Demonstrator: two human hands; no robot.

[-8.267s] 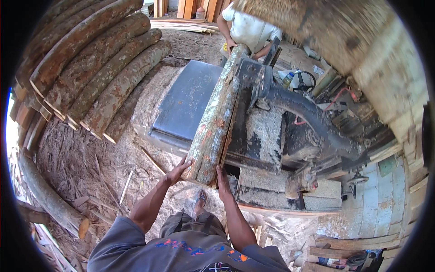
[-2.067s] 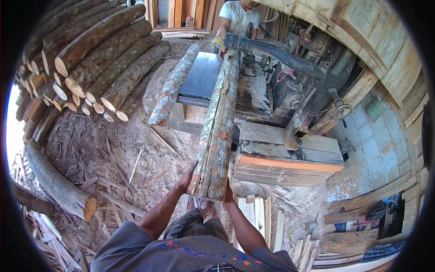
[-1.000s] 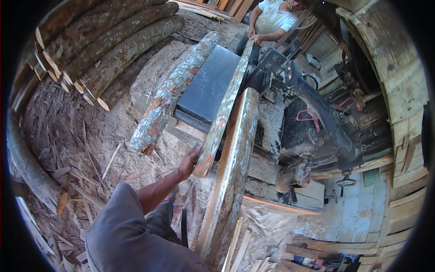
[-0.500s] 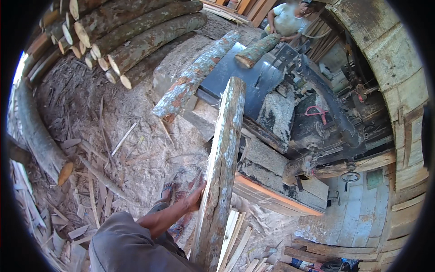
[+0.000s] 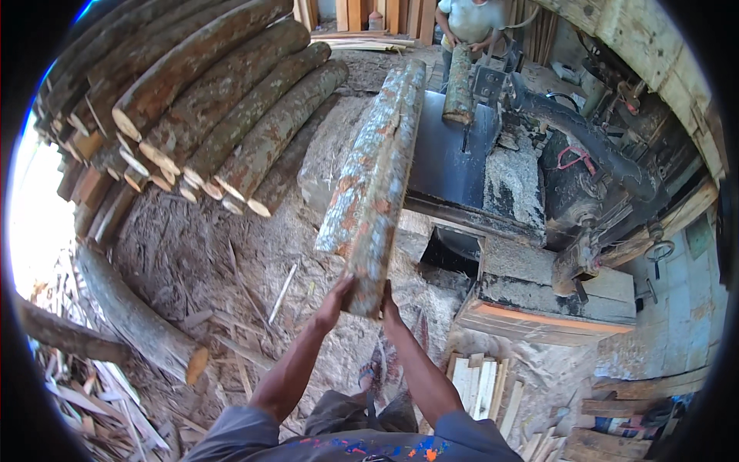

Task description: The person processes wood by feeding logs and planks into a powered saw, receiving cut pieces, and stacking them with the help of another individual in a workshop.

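A bark-covered log slab [image 5: 385,208] stretches away from me, and I grip its near end from both sides. My left hand [image 5: 333,304] wraps the left side of that end, and my right hand [image 5: 390,302] is closed round the right side; some fingers are hidden by the wood. Along the slab's left lies another mottled log [image 5: 355,177], partly covered by it. To the right is the dark metal table [image 5: 443,165] of a saw machine. At its far end a person [image 5: 471,23] holds a shorter log [image 5: 459,85] on the table.
A tall pile of logs [image 5: 254,92] fills the far left. A curved log [image 5: 138,308] lies on the littered ground at left. Sawdust covers the machine's bench [image 5: 554,285]. Cut strips of wood [image 5: 481,381] lie at lower right, near my feet.
My slab has swung from upright-looking, close to me, to lying out ahead beside the other log. My right hand has come into view on it. The view has turned left.
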